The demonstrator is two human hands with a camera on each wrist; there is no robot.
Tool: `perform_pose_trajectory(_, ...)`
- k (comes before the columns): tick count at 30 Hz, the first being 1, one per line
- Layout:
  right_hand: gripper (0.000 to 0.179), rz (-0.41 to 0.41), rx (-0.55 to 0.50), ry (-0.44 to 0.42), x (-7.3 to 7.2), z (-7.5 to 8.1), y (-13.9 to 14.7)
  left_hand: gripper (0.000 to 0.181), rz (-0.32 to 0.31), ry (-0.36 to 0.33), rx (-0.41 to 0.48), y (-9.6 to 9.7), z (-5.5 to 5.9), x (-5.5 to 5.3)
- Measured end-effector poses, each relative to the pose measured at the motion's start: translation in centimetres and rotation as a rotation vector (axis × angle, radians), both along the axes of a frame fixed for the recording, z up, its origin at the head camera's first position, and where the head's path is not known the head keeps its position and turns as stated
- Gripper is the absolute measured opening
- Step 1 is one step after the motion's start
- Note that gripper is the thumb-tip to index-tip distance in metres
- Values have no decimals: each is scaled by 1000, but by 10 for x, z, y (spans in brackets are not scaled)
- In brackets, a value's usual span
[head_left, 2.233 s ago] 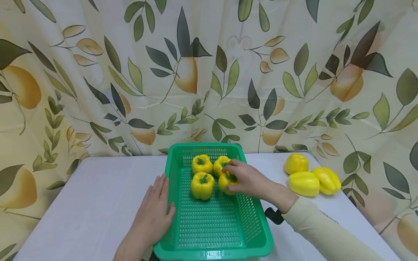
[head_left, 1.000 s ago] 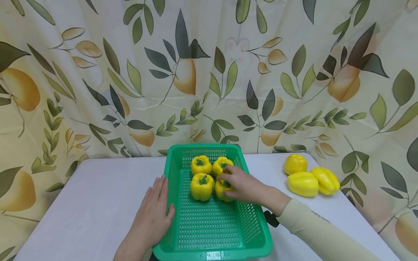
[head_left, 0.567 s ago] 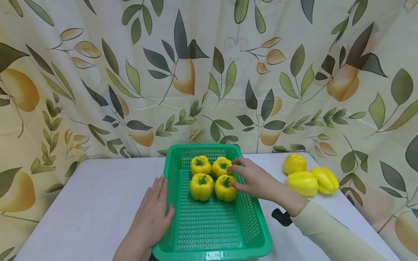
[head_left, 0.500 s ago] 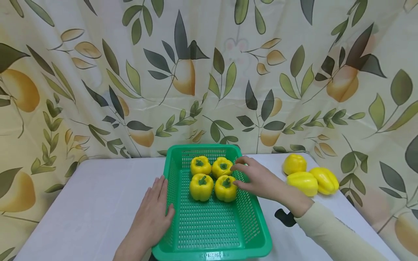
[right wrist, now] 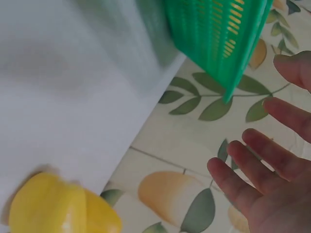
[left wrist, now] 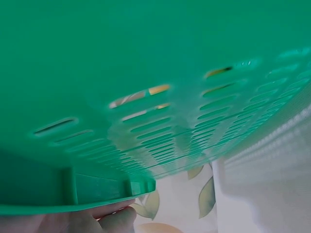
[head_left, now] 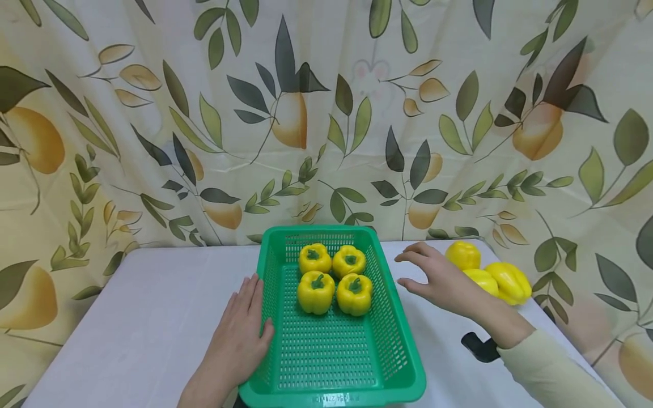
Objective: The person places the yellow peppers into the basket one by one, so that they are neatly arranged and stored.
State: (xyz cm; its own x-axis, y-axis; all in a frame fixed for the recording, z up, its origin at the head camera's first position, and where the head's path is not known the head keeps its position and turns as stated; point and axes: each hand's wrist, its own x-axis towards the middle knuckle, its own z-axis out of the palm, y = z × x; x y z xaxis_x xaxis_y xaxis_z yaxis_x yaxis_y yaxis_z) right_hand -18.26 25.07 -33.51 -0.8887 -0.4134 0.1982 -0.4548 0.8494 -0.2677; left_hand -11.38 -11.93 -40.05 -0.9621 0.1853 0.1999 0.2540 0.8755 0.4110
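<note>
Yellow peppers [head_left: 316, 294]: four in a green basket [head_left: 336, 398], three on the table [head_left: 153, 323]. Left hand [head_left: 237, 331] straight-fingered along the basket; right hand [head_left: 442, 279] spread, empty. Loading seems partway; another pick-up is called for.

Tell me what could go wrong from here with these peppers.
The rightmost loose pepper lies close to the right edge of the table, so a nudge might roll it off.

The right hand partly blocks the head view of the nearest loose pepper, so a grab there could be misjudged.

The four peppers in the basket stand upright; a shove from the left hand might topple one.
</note>
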Motion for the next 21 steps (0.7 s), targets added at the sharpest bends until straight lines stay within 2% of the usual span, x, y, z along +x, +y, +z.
perform_pose_trajectory(10, 37, -103, -7, -11, 7, -8, 42, 68, -4, 5, -2, 1, 2, 0)
perform_pose_trajectory(21, 40, -221, -4, -9, 10, -27, 81, 69, 0, -13, 4, -1, 1, 0)
